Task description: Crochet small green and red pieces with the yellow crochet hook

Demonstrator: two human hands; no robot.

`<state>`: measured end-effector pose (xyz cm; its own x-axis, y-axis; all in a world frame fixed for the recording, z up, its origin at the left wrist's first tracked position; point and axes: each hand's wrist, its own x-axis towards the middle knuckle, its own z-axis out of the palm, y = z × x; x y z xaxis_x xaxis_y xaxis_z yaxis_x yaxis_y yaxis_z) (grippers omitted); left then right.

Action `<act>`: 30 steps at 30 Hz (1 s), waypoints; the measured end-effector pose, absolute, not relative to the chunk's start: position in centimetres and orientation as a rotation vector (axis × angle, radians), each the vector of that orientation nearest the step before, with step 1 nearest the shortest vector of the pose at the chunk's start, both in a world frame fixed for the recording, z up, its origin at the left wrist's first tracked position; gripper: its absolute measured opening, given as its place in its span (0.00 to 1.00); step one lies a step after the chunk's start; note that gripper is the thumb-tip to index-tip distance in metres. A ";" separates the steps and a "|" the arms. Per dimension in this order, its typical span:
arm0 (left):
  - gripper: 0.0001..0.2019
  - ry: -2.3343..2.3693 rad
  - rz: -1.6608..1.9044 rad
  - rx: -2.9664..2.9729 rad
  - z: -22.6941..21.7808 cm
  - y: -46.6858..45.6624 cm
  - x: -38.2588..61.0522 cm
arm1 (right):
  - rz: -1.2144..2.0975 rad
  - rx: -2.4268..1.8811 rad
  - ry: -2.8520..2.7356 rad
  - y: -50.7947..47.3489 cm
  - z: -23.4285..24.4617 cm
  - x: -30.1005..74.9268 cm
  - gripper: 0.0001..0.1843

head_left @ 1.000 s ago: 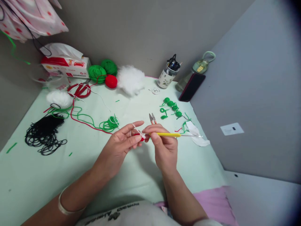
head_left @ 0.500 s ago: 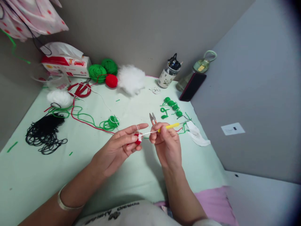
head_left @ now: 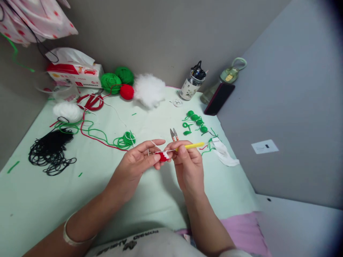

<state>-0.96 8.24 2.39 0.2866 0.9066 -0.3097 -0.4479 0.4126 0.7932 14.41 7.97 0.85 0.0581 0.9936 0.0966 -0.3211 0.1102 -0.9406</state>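
My left hand pinches a small red crochet piece with a white edge, and white yarn runs over its raised index finger. My right hand grips a yellow-handled crochet hook, whose metal tip meets the red piece. Both hands hover over the pale green table cover. Small thread snips lie just beyond my fingers.
Green yarn balls, a red ball, white stuffing, black yarn, loose red and green strands, small green crochet pieces, a tissue box, a jar, a phone and a bottle stand around. A grey wall rises at right.
The hook first pointed level to the right, then pulled away from the piece drawing white yarn out. Now the hands are back together with the hook tip at the red piece.
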 end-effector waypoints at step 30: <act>0.17 0.733 0.966 0.342 1.9 8.0 -0.8 | 0.394 -1.023 -1.566 6.3 1.2 14.3 0.14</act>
